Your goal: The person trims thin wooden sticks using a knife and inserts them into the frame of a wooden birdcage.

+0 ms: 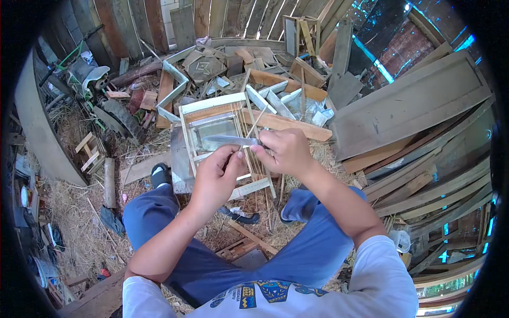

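Note:
In my right hand [286,151] is a knife [230,140], its handle wrapped by closed fingers and its blade pointing left. My left hand [217,168] is closed in a pinch just below the blade. A thin wooden stick [256,122] slants up from the pinched fingertips, passing by the blade; its lower end is hidden by the fingers. Beneath both hands a light wooden frame [213,102] with crossbars rests between my legs. Several thin strips run along its right side, partly covered by my right hand.
Scrap wood and white-painted pieces [172,79] pile up beyond the frame. Large planks [413,103] lean at the right, and a curved board [45,116] stands at the left. Straw [101,212] covers the ground. A dark curved object [238,214] lies between my feet.

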`<state>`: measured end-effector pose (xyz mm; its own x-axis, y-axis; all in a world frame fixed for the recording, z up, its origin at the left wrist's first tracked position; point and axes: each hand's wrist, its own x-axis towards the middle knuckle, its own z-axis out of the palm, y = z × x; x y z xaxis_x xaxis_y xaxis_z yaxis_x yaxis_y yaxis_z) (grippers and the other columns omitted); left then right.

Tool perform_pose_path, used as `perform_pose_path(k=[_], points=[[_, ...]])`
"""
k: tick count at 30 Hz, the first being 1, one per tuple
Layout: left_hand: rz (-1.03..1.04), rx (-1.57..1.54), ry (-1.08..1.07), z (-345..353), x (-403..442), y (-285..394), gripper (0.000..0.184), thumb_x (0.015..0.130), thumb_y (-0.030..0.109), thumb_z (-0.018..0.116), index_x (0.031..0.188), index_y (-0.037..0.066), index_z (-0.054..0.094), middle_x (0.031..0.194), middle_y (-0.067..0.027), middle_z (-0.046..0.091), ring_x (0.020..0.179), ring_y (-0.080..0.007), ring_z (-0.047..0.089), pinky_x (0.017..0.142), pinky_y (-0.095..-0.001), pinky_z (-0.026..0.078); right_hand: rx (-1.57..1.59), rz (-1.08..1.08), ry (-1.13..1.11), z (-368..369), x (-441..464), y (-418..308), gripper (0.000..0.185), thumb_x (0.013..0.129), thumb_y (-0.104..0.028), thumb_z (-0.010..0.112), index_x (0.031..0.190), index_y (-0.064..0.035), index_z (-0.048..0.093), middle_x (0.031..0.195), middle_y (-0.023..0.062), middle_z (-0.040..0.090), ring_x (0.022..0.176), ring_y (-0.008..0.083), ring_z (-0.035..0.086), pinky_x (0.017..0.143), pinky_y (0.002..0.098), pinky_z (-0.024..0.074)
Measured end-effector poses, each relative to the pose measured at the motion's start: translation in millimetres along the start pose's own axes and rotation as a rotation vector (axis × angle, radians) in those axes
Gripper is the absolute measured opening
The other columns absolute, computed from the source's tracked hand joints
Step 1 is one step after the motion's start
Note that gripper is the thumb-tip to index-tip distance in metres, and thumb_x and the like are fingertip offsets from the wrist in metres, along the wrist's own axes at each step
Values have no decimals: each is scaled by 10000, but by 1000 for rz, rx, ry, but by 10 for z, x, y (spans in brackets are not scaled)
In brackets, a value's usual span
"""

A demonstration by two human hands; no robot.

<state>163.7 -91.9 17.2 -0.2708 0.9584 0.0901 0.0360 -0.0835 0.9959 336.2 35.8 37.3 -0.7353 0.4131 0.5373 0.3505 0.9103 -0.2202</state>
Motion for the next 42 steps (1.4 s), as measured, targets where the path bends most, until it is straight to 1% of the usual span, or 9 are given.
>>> perform_pose_path(k=[3, 7, 9, 19, 22, 26, 33, 35, 42], points=[[22, 141, -28, -27, 29, 66, 147, 1058, 126, 600, 1097, -2, 664, 806, -56, 680, 744, -68, 587, 675, -269, 488, -51, 2, -29, -34, 27, 20, 349, 939, -356, 698, 733, -107, 567, 604, 98, 618, 559, 318, 650, 516, 433, 486], [-49, 190, -71, -76, 49, 27, 116, 1081, 116, 569, 1068, 14, 624, 804, 65, 529, 736, -14, 454, 629, -220, 370, 20, 127, 153, 104, 29, 277, 388, 960, -363, 688, 724, -81, 565, 608, 127, 609, 544, 336, 628, 515, 437, 469], [-76, 109, -93, -52, 50, 11, 112, 1082, 119, 567, 1059, 20, 615, 779, 71, 501, 720, -12, 440, 618, -218, 354, -26, 470, 129, 12, 67, 569, 388, 985, -359, 674, 751, -61, 591, 616, 151, 601, 545, 351, 614, 512, 444, 453], [-60, 76, -87, -69, 68, 39, 207, 1114, 143, 491, 1054, -19, 607, 761, -38, 608, 727, -68, 565, 667, -257, 488, 41, 166, 24, 58, -25, 125, 318, 972, -333, 695, 774, -93, 631, 615, 131, 599, 555, 340, 630, 507, 452, 473], [-23, 62, -70, -26, 19, 86, 201, 1117, 132, 475, 1045, 8, 615, 771, 54, 484, 718, -35, 425, 628, -237, 359, 42, 69, 29, 57, 18, 31, 328, 938, -299, 721, 734, -88, 575, 593, 122, 555, 533, 343, 597, 500, 443, 453], [27, 73, -49, 3, 6, 24, 195, 1112, 131, 487, 1030, 8, 614, 793, 41, 514, 738, -47, 451, 644, -246, 381, -25, -13, -5, 50, 14, 62, 379, 933, -375, 712, 724, -102, 555, 600, 80, 607, 541, 307, 634, 495, 428, 478], [-59, 189, -103, -44, 2, 209, 183, 1109, 132, 496, 1008, 19, 597, 807, 21, 512, 748, -43, 432, 652, -248, 373, -26, 3, 10, 48, 36, 174, 389, 953, -385, 694, 728, -93, 571, 596, 104, 600, 545, 332, 629, 500, 439, 476], [-72, 180, -120, -38, -19, 214, 182, 1109, 133, 496, 1005, 20, 595, 807, 22, 505, 744, -43, 425, 648, -249, 371, 8, 355, 135, 76, 71, 389, 394, 986, -374, 668, 755, -63, 593, 594, 140, 590, 548, 362, 617, 507, 445, 463], [-50, 74, -107, -30, -11, 98, 160, 1105, 119, 509, 1010, 27, 600, 807, 49, 509, 734, -23, 433, 640, -225, 374, 114, 399, 226, -94, -20, 509, 352, 1006, -317, 644, 786, -46, 604, 626, 165, 591, 556, 373, 598, 521, 453, 444]])
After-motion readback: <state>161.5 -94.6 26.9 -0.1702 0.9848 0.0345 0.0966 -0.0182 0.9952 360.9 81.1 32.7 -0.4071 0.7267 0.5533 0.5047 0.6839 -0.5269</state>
